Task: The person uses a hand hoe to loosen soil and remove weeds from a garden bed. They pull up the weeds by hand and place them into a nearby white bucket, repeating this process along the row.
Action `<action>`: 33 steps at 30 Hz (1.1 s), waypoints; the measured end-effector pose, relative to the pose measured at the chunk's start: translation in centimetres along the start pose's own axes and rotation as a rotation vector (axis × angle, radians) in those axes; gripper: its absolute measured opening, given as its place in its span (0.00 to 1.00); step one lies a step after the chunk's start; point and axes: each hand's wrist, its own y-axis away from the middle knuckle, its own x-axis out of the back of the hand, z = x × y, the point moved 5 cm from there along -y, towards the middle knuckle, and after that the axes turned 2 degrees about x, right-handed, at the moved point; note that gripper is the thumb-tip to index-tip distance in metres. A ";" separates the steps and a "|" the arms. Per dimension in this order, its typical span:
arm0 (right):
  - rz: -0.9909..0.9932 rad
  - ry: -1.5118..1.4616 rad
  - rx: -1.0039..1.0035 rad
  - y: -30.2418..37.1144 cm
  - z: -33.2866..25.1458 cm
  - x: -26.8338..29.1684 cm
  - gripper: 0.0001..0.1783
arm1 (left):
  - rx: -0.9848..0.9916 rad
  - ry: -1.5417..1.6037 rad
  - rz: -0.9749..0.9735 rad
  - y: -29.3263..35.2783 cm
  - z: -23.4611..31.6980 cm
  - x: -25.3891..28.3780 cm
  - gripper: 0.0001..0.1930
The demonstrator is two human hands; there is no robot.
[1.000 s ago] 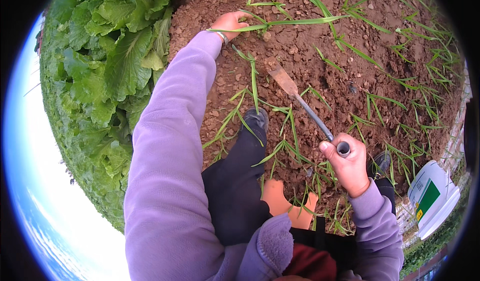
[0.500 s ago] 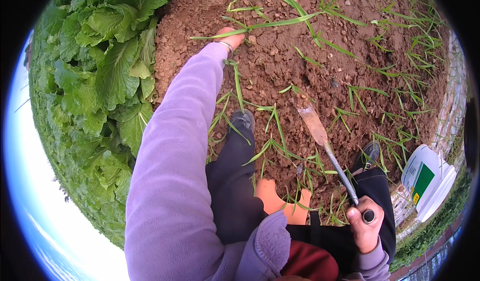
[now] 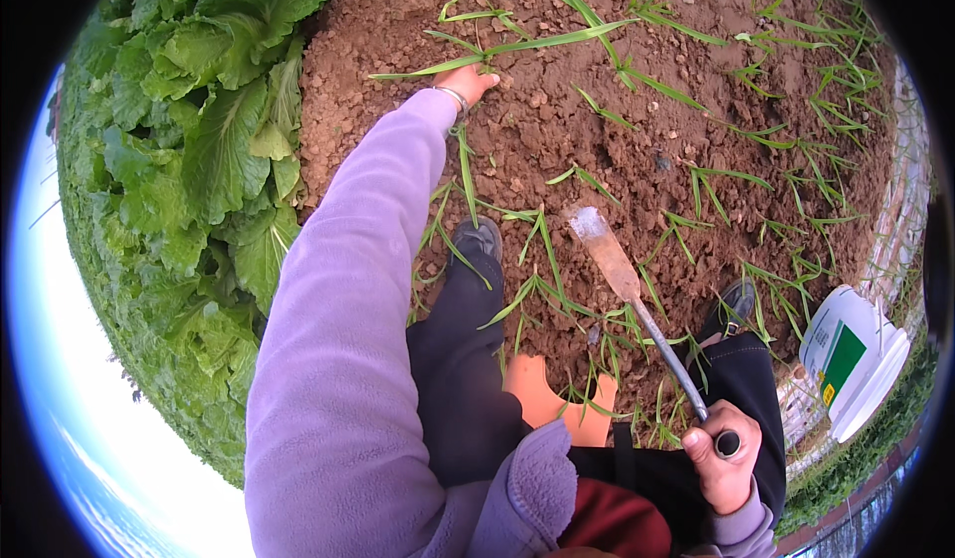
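Note:
My left hand (image 3: 465,83) reaches far forward in a lilac sleeve and closes around the base of a long green grass weed (image 3: 517,46) rooted in the brown soil (image 3: 617,130). My right hand (image 3: 728,466), low at the right, grips the end of a metal weeding tool (image 3: 637,304). Its flat, soil-stained blade points up and left above the grass shoots. My dark trouser legs and two shoes (image 3: 479,240) stand on the soil between the hands.
A bed of big leafy green plants (image 3: 199,160) runs along the left. Many thin grass weeds (image 3: 776,200) dot the soil to the right. A white tub with a green label (image 3: 853,359) lies at the right edge. An orange object (image 3: 557,399) sits between my legs.
My right hand has drawn the tool back toward my body and lower right, lifting its blade off the soil. My left hand stays on the grass weed as the view shifts.

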 end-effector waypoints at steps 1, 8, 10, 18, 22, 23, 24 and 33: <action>-0.002 -0.011 -0.009 0.0 0.1 -0.1 0.21 | 0.006 -0.003 -0.034 0.0 -0.1 -0.2 0.33; -0.017 -0.010 -0.011 -0.2 0.1 -0.4 0.21 | -0.139 -0.291 0.037 1.4 1.0 1.1 0.23; -0.013 -0.014 -0.012 -0.2 0.0 -0.4 0.21 | -0.156 -0.326 0.039 1.9 1.3 1.5 0.22; -0.006 -0.016 -0.012 -0.1 0.1 -0.2 0.20 | 0.117 0.976 -0.138 4.1 -3.9 8.2 0.11; -0.012 -0.014 -0.033 -0.1 0.3 -0.2 0.20 | 0.267 0.896 0.060 4.4 -7.5 9.9 0.11; -0.013 -0.019 -0.041 -0.1 0.4 -0.2 0.20 | 0.229 0.760 0.055 4.2 -7.6 9.6 0.12; -0.010 -0.022 -0.038 -0.1 0.4 -0.3 0.21 | 0.188 0.626 0.043 4.1 -7.6 9.1 0.12; -0.025 -0.007 -0.023 -0.4 0.3 -0.6 0.21 | -0.308 -0.407 0.146 5.3 -4.5 5.4 0.17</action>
